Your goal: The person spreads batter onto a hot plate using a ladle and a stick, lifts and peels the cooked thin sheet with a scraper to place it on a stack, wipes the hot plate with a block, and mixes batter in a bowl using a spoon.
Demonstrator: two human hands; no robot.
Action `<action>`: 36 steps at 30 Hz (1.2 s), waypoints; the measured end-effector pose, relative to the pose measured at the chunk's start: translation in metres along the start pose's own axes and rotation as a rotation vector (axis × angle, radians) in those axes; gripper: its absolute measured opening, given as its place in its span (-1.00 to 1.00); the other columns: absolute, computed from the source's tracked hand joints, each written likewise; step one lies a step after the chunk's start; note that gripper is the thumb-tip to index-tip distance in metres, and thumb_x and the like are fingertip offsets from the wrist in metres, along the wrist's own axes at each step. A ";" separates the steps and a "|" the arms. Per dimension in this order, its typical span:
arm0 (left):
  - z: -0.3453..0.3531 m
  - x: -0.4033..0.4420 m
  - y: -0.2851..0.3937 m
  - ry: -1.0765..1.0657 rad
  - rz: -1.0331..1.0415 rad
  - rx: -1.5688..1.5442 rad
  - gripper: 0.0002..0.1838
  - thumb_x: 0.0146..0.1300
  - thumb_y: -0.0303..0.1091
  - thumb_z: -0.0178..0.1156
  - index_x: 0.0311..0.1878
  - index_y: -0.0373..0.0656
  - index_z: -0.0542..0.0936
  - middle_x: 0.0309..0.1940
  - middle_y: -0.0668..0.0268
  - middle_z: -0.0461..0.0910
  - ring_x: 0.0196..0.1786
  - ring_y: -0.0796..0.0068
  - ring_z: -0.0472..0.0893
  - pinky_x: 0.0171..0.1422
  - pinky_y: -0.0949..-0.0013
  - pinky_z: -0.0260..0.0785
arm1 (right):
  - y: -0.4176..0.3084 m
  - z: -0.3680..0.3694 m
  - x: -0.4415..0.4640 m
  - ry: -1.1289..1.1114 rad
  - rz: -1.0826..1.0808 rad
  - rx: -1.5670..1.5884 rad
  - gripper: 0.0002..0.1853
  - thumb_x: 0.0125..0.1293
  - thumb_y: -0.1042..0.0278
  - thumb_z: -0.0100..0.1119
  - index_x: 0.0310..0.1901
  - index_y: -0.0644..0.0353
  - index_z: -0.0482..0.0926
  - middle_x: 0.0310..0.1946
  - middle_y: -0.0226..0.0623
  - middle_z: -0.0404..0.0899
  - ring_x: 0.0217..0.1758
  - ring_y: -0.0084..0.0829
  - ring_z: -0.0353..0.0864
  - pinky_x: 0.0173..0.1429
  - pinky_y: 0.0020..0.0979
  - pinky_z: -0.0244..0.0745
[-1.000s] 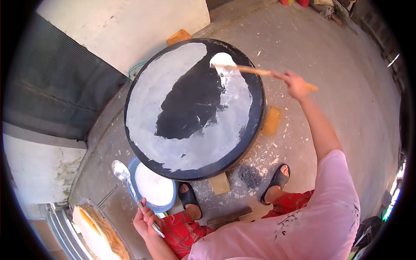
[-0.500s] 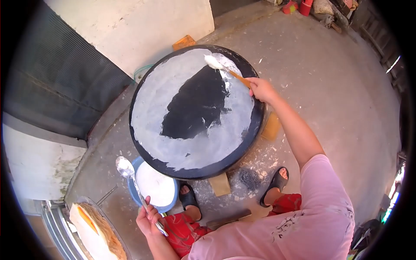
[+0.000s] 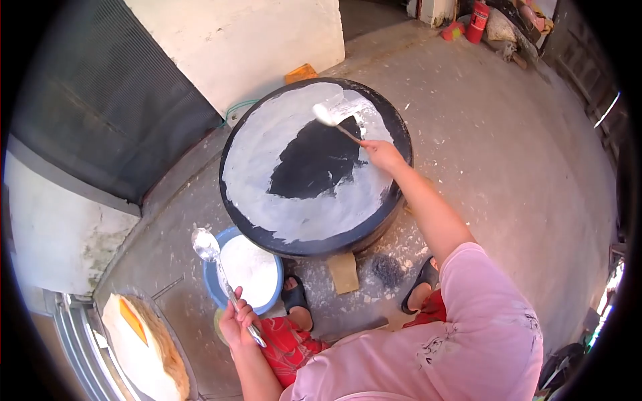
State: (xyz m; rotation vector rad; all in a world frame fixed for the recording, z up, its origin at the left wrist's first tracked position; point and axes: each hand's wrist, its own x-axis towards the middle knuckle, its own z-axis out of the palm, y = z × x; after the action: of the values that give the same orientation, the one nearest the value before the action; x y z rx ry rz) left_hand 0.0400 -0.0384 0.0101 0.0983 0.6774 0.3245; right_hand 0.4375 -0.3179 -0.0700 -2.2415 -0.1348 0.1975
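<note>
Head view: right hand [image 3: 384, 156] gripping the spreader [image 3: 324, 115], left hand [image 3: 237, 323] the spoon [image 3: 206, 245], we should skim paste [image 3: 362, 108] lightly beyond our right grip.

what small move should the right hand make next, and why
Probably draw the spreader in the right hand slightly inward over the dark patch: its white-coated end is by the patch's far edge, and pale batter lies around that bare middle of the round plate.

Flr [image 3: 521, 167]: gray | blue basin [image 3: 212, 286] | tan block [image 3: 344, 273] | dk clump [image 3: 387, 270] | wht flakes [image 3: 364, 296]
</note>
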 end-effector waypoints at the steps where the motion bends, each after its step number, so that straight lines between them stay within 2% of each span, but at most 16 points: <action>1: 0.000 -0.001 0.001 -0.001 0.007 -0.012 -0.62 0.31 -0.31 -0.19 0.08 -0.39 0.32 -0.52 0.27 0.34 -0.62 0.57 0.27 -0.63 0.54 0.11 | -0.011 -0.004 -0.012 -0.068 0.002 -0.078 -0.72 0.22 0.28 -0.05 -0.05 -0.14 0.55 -0.22 -0.18 0.59 -0.25 -0.37 0.57 -0.12 -0.46 0.40; 4: -0.004 -0.004 0.007 -0.006 0.008 -0.023 -0.62 0.30 -0.32 -0.19 0.07 -0.39 0.32 -0.52 0.27 0.35 -0.62 0.57 0.27 -0.63 0.54 0.11 | 0.003 -0.016 -0.031 -0.055 -0.062 -0.130 -0.72 0.24 0.27 -0.08 -0.06 -0.19 0.56 -0.20 -0.20 0.58 -0.24 -0.33 0.57 -0.11 -0.43 0.41; 6: -0.008 -0.003 0.009 -0.009 0.004 -0.025 -0.62 0.30 -0.32 -0.20 0.07 -0.39 0.32 -0.53 0.27 0.35 -0.62 0.57 0.27 -0.63 0.54 0.12 | 0.012 -0.032 -0.038 0.308 0.196 -0.173 -0.74 0.24 0.23 -0.05 -0.07 -0.14 0.56 -0.18 -0.19 0.58 -0.21 -0.33 0.58 -0.10 -0.42 0.42; 7: -0.009 -0.003 0.010 -0.026 -0.010 -0.022 -0.62 0.30 -0.32 -0.19 0.07 -0.39 0.32 -0.52 0.28 0.35 -0.62 0.57 0.28 -0.63 0.54 0.12 | 0.017 -0.033 -0.040 0.311 0.195 -0.173 -0.74 0.24 0.23 -0.05 -0.07 -0.14 0.56 -0.18 -0.19 0.58 -0.21 -0.33 0.58 -0.10 -0.42 0.42; 9: -0.009 -0.001 0.012 -0.047 -0.024 -0.021 -0.63 0.30 -0.33 -0.19 0.06 -0.39 0.33 -0.52 0.28 0.35 -0.61 0.58 0.28 -0.63 0.55 0.12 | 0.033 -0.021 -0.034 0.166 0.203 -0.024 -0.68 0.24 0.19 -0.12 -0.01 -0.11 0.51 -0.07 -0.19 0.52 -0.01 -0.24 0.51 0.03 -0.36 0.38; 12: -0.006 -0.003 0.010 -0.052 -0.029 -0.010 -0.63 0.29 -0.32 -0.19 0.05 -0.38 0.33 -0.52 0.29 0.35 -0.62 0.58 0.28 -0.63 0.55 0.12 | 0.014 0.032 -0.040 -0.003 -0.077 -0.010 -0.68 0.23 0.27 -0.14 -0.02 -0.10 0.52 -0.12 -0.16 0.54 -0.05 -0.21 0.52 0.04 -0.37 0.37; 15: 0.001 -0.007 0.007 0.009 0.000 0.037 -0.64 0.31 -0.33 -0.21 0.03 -0.40 0.34 -0.55 0.34 0.33 -0.65 0.62 0.27 -0.67 0.59 0.10 | -0.029 0.028 -0.044 -0.106 -0.058 0.029 -0.72 0.25 0.27 -0.07 -0.05 -0.01 0.55 -0.19 -0.16 0.58 -0.14 -0.32 0.57 -0.04 -0.41 0.40; 18: 0.002 -0.011 0.002 0.028 0.027 0.060 -0.64 0.31 -0.33 -0.21 0.03 -0.40 0.34 -0.55 0.34 0.33 -0.65 0.63 0.27 -0.67 0.59 0.10 | -0.036 0.030 -0.040 0.065 0.141 -0.048 -0.68 0.23 0.25 -0.12 -0.02 -0.11 0.52 -0.11 -0.19 0.53 -0.04 -0.24 0.51 0.04 -0.36 0.38; 20: -0.006 -0.007 0.010 -0.010 -0.013 0.025 -0.65 0.32 -0.31 -0.23 0.04 -0.36 0.32 -0.52 0.29 0.34 -0.64 0.59 0.25 -0.65 0.54 0.10 | -0.018 0.053 -0.031 0.010 -0.110 -0.035 -0.73 0.23 0.26 -0.04 -0.06 -0.04 0.55 -0.24 -0.17 0.59 -0.18 -0.25 0.57 -0.11 -0.36 0.43; 22: -0.008 -0.009 0.011 0.005 -0.006 0.009 -0.64 0.32 -0.30 -0.24 0.05 -0.35 0.31 -0.52 0.29 0.35 -0.64 0.59 0.25 -0.66 0.55 0.10 | -0.023 0.038 -0.046 -0.052 -0.137 -0.138 -0.72 0.23 0.27 -0.03 -0.05 -0.04 0.54 -0.20 -0.18 0.58 -0.16 -0.25 0.57 -0.10 -0.36 0.43; 24: -0.009 -0.009 0.013 0.011 -0.001 0.002 -0.64 0.32 -0.30 -0.23 0.05 -0.35 0.32 -0.52 0.29 0.35 -0.64 0.59 0.26 -0.66 0.55 0.10 | -0.031 0.000 -0.067 -0.289 -0.024 -0.084 -0.71 0.23 0.28 -0.06 -0.02 -0.05 0.52 -0.15 -0.18 0.56 -0.12 -0.24 0.56 -0.05 -0.36 0.42; 25: -0.008 -0.009 0.014 0.011 0.007 -0.001 -0.64 0.32 -0.30 -0.23 0.05 -0.35 0.32 -0.52 0.29 0.35 -0.64 0.59 0.26 -0.67 0.55 0.10 | -0.028 -0.009 -0.072 -0.290 -0.026 -0.088 -0.71 0.23 0.28 -0.06 -0.02 -0.05 0.52 -0.15 -0.18 0.56 -0.12 -0.24 0.56 -0.05 -0.36 0.42; 27: -0.007 -0.009 0.015 0.007 0.017 0.003 -0.64 0.32 -0.30 -0.23 0.05 -0.35 0.32 -0.52 0.29 0.35 -0.64 0.59 0.26 -0.67 0.55 0.10 | -0.019 -0.016 -0.088 0.160 0.162 -0.156 -0.70 0.24 0.29 -0.09 -0.01 -0.07 0.52 -0.13 -0.17 0.55 -0.09 -0.25 0.55 -0.01 -0.37 0.40; 28: -0.006 -0.009 0.014 0.003 0.027 0.013 -0.64 0.32 -0.30 -0.23 0.05 -0.35 0.32 -0.52 0.29 0.35 -0.64 0.59 0.26 -0.67 0.55 0.10 | -0.012 -0.007 -0.089 0.158 0.163 -0.158 -0.70 0.24 0.29 -0.09 -0.01 -0.07 0.52 -0.13 -0.17 0.55 -0.09 -0.25 0.55 -0.01 -0.37 0.40; 30: -0.004 -0.007 0.014 -0.012 0.017 0.015 -0.64 0.31 -0.30 -0.22 0.05 -0.35 0.32 -0.52 0.29 0.36 -0.64 0.59 0.26 -0.67 0.55 0.10 | 0.000 0.025 -0.081 0.035 0.015 -0.095 -0.66 0.25 0.22 -0.15 0.04 -0.21 0.47 -0.08 -0.24 0.52 0.02 -0.23 0.48 0.04 -0.34 0.38; 36: -0.008 -0.008 0.015 -0.041 -0.026 0.010 -0.64 0.30 -0.32 -0.22 0.04 -0.36 0.32 -0.51 0.28 0.36 -0.63 0.58 0.27 -0.65 0.54 0.11 | -0.045 0.040 -0.081 -0.302 -0.118 -0.080 -0.70 0.24 0.26 -0.07 -0.01 -0.06 0.51 -0.14 -0.15 0.55 -0.08 -0.25 0.54 0.00 -0.40 0.39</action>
State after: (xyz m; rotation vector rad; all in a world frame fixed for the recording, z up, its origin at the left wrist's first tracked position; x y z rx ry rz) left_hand 0.0252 -0.0270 0.0121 0.1050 0.6390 0.2936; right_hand 0.3490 -0.2730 -0.0521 -2.2626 -0.4433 0.4730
